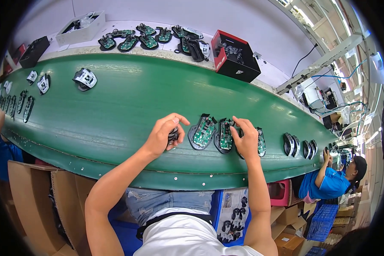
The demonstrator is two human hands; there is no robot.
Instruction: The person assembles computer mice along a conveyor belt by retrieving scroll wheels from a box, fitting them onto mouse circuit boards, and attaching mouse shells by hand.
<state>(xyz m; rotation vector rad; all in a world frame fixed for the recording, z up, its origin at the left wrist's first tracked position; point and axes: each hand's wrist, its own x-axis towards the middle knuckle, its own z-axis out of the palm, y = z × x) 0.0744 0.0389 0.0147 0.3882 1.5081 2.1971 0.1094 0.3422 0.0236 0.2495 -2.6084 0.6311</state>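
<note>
1. The long green conveyor belt (115, 106) runs left to right; three open mouse bases with green circuit boards (202, 132) lie on it between the hands, long axes pointing away from the person
2. A red-and-black open carton (234, 57) sits on the white table (115, 24) beyond; a white tray (81, 29) sits far left
3. Right hand (247, 138) rests fingers spread on the base farthest right
4. Left hand (164, 133) pinches a small dark part (173, 135), just left of the bases

We cannot make out the small dark part (173, 135) because the left hand (164, 135) curls over most of it. The right hand (247, 143) covers much of one mouse base (260, 143) near the green belt's (115, 106) front edge. The belt's far ends blur into the rim, and the parts inside the red-and-black box (234, 55) are too small to tell.
</note>
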